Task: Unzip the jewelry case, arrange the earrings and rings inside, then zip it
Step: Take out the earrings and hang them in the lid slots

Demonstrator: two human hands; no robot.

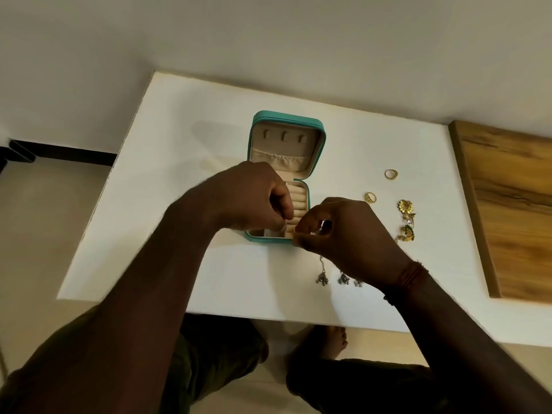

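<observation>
A teal jewelry case (316,127) lies open on the white table (209,264), its beige lid raised at the back and ring rolls showing in the base. My left hand (254,195) hovers over the base with fingers curled; whether it pinches anything is hidden. At the case's front right corner, my right hand (343,234) pinches a small silver piece of jewelry (320,231). Two gold rings (391,174) (370,197) and gold earrings (406,218) lie to the right. Silver dangling earrings (337,277) lie near the front, partly under my right wrist.
A wooden board (513,210) lies along the table's right side. The wall rises just behind the table. My legs and a bare foot (331,342) show below the table's front edge.
</observation>
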